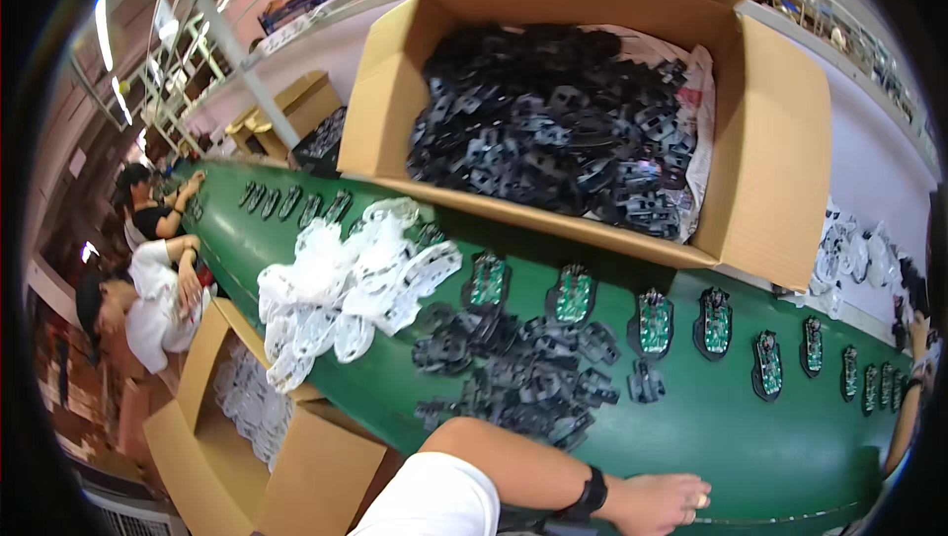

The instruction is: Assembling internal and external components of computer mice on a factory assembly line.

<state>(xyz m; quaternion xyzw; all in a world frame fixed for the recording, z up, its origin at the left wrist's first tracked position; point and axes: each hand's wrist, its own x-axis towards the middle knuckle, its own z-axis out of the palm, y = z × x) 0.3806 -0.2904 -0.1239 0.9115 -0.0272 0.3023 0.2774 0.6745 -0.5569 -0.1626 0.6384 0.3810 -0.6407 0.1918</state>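
My left arm reaches across the lower edge of the head view in a white sleeve, with a dark band at the wrist. My left hand (657,503) lies over the near edge of the green work surface (691,447), its fingers curled together and a ring on one. Whatever is inside those fingers is hidden. My right hand is out of the picture. Beyond my forearm spreads a pile of black plastic parts (523,378), with one black part (647,381) lying apart. Black housings with green circuit boards, such as this one (766,366), stand in a curved row.
A large open carton (780,141) of black parts stands at the back. White plastic pieces (355,279) are heaped left of centre. At lower left is another open carton (326,467) with clear pieces. Co-workers (163,289) sit at left; another person's arm (904,427) shows at far right.
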